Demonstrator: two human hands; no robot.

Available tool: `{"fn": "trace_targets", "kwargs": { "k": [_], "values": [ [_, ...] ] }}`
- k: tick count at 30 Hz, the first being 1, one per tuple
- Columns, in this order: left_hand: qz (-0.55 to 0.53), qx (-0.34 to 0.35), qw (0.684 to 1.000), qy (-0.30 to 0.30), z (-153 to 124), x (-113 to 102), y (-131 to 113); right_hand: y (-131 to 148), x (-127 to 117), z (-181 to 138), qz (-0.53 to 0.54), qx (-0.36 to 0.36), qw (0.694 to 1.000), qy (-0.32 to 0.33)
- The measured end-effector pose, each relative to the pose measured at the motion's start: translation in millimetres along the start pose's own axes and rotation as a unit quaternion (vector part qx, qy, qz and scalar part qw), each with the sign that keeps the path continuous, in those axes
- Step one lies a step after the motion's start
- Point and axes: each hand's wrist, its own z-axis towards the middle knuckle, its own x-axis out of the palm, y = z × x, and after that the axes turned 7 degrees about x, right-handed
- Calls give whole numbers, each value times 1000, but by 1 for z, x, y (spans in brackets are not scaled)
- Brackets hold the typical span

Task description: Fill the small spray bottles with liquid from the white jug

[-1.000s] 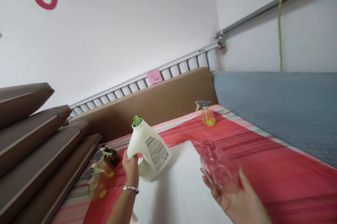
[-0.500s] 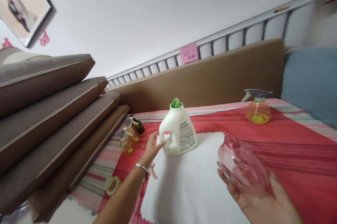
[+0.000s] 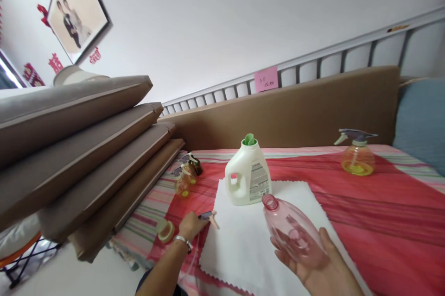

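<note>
My right hand (image 3: pixel 313 263) is wrapped round the lower part of a clear pink bottle (image 3: pixel 292 231). The bottle is tilted, its open threaded neck pointing up and left. At the left edge of a white cloth (image 3: pixel 250 245), my left hand (image 3: pixel 191 225) is closed on a spray trigger head (image 3: pixel 207 216) with a grey top and a pink lever; the fingertips are partly hidden. Behind the pink bottle a white detergent jug (image 3: pixel 248 175) stands upright on the cloth, with a green spout (image 3: pixel 249 139) in its open mouth.
An orange spray bottle (image 3: pixel 358 159) with yellow liquid stands at the right. Several small spray bottles (image 3: pixel 182 185) are grouped at the left. Round pale lids (image 3: pixel 165 230) lie near my left wrist. Stacked cushions (image 3: pixel 114 148) crowd the left side, and a padded brown board (image 3: pixel 295 115) runs along the back.
My left hand has left the jug's handle side and come down to the spray trigger head, closing on it. The pink bottle has moved left in my right hand. The view has shifted.
</note>
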Motion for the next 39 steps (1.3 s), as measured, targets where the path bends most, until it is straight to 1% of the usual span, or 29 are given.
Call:
{"fn": "trace_targets", "kwargs": {
  "k": [3, 5, 7, 9, 12, 14, 15, 16, 17, 18, 19, 20, 22, 25, 28, 31, 33, 36, 39],
  "values": [
    [-48, -11, 999, -24, 0, 5, -5, -8, 2, 4, 4, 5, 1000, 21],
    [-107, -16, 993, -38, -3, 1, -7, -10, 1, 8, 4, 11, 1000, 23],
    [-187, -11, 980, -60, -7, -10, -12, -12, -3, 12, 6, 31, 999, 14],
    [-281, 15, 955, -96, -12, -29, -20, -15, -7, 16, 4, 46, 999, 11],
    [-407, 78, 896, -159, -22, -69, -47, -21, -12, 22, -18, 47, 999, 2],
    [-469, 117, 856, -183, -34, -95, -72, -25, -14, 26, -29, 47, 998, -24],
    [-505, 142, 830, -190, -41, -106, -86, -26, -15, 27, -33, 50, 997, -39],
    [-574, 175, 775, -197, -49, -114, -100, -27, -16, 28, -31, 49, 997, -43],
    [-623, 198, 728, -208, -57, -120, -112, -28, -17, 28, -26, 46, 998, -37],
    [-656, 208, 692, -216, -64, -123, -123, -29, -18, 28, -18, 42, 999, -26],
    [-683, 208, 665, -221, -71, -124, -131, -29, -19, 28, -11, 38, 999, -12],
    [-698, 204, 651, -220, -76, -122, -138, -30, -19, 27, -5, 32, 999, 3],
    [-712, 196, 643, -203, -83, -115, -146, -32, -18, 27, -1, 25, 999, 24],
    [-720, 201, 643, -170, -88, -100, -150, -36, -16, 25, -17, 34, 999, 13],
    [-727, 190, 641, -154, -90, -91, -152, -37, -14, 23, -20, 28, 999, 14],
    [-732, 181, 640, -148, -92, -89, -155, -35, -12, 20, -10, 8, 1000, 28],
    [-733, 180, 640, -144, -92, -91, -156, -34, -12, 19, -11, 8, 1000, 25],
    [-735, 174, 641, -135, -93, -90, -157, -32, -11, 22, -21, 20, 1000, 8],
    [-744, 163, 637, -123, -97, -82, -159, -32, -11, 26, -24, 23, 999, -12]
  ]
}}
